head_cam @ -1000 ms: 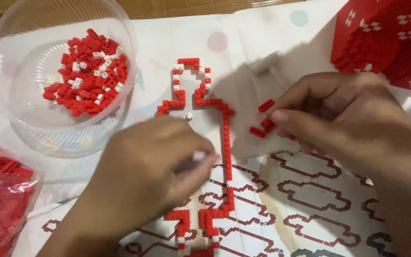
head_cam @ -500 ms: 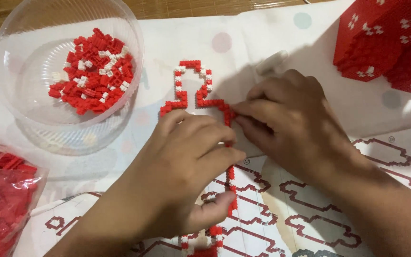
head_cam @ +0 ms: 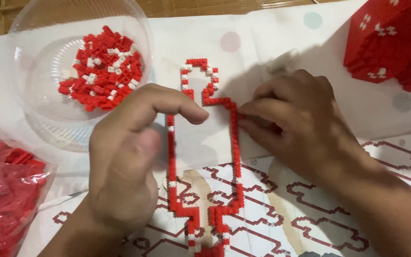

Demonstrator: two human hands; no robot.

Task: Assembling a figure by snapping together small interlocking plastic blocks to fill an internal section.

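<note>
A flat outline built of small red and white plastic bricks (head_cam: 235, 157) lies in the middle of the tabletop (head_cam: 262, 43), its long axis running from the far side toward the viewer, partly over a printed instruction sheet with dark red outline drawings (head_cam: 310, 209). The right hand (head_cam: 296, 121) rests against the outline's right rail near its upper bend; the fingertips (head_cam: 246, 116) press on the red bricks there, the grip drawn together on that edge, though what lies between the fingertips is hidden. The left hand (head_cam: 129, 157) hovers over the left rail, index finger extended across the enclosed white space, thumb raised and blurred; its grip stands apart and holds nothing visible. Inside the outline the surface is bare between the two rails. Far left stands a clear round plastic bowl (head_cam: 34, 62) containing a heap of loose red and white bricks (head_cam: 103, 66), well apart from the outline's top loop. At the near left edge lies a clear plastic bag of red bricks (head_cam: 5, 200), just beside the left wrist. At the far right corner sits a finished red brick block with white cross marks (head_cam: 391, 43), apart from the right hand, with open cloth between them.
</note>
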